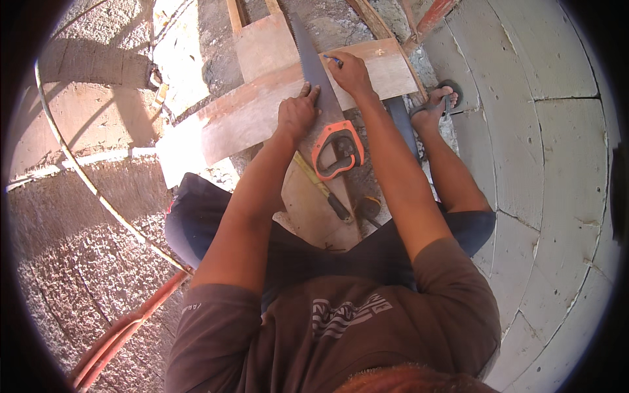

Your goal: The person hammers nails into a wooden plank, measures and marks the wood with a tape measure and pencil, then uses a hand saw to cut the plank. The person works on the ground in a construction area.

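Observation:
A hand saw with an orange-and-black handle lies slantwise across a pale wooden board. My left hand holds the saw blade down against the board, thumb and fingers at its toothed left edge. Pinched in my right hand is a blue pen, its tip close to the blade's straight right edge. The saw's handle hangs past the board's near edge, toward me. Part of the board is hidden beneath the blade and my hands.
Another wooden piece sits beyond the board. Between my legs lie a yellow tool handle with a black end and a plank. Grey blocks cover the right side. A pale hose and red pipes run at left.

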{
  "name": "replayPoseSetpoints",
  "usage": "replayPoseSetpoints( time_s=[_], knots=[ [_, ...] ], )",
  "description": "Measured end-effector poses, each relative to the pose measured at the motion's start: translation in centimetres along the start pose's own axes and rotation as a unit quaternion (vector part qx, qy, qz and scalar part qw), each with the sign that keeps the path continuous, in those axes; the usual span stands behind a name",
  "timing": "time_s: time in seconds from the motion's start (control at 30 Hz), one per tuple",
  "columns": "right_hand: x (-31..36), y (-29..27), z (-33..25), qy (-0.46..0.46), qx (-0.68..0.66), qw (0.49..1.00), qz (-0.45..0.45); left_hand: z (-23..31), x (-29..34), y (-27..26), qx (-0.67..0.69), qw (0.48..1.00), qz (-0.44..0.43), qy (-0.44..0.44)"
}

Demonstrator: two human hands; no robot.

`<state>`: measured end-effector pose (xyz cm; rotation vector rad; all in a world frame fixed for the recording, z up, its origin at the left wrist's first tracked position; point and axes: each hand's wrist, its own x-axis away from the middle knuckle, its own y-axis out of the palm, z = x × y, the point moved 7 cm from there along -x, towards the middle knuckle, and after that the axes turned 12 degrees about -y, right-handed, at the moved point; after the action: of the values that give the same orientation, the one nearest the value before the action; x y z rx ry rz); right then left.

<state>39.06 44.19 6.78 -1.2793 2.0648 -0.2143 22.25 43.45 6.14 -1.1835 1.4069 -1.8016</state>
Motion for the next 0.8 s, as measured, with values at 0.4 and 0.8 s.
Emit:
replayPoseSetpoints(
  time_s=[0.4, 0.8],
  knots=[
    [0.0, 0.6, 1.5, 0.040, -0.019, 0.994, -0.097, -0.2, 0.5, 0.0, 0.004, 0.999, 0.031, 0.020],
    [7.9, -3.5, 0.3, 0.118, -0.054, 0.973, -0.193, -0.3, 0.2, 0.7, -0.012, 1.000, 0.017, 0.005]
  ],
)
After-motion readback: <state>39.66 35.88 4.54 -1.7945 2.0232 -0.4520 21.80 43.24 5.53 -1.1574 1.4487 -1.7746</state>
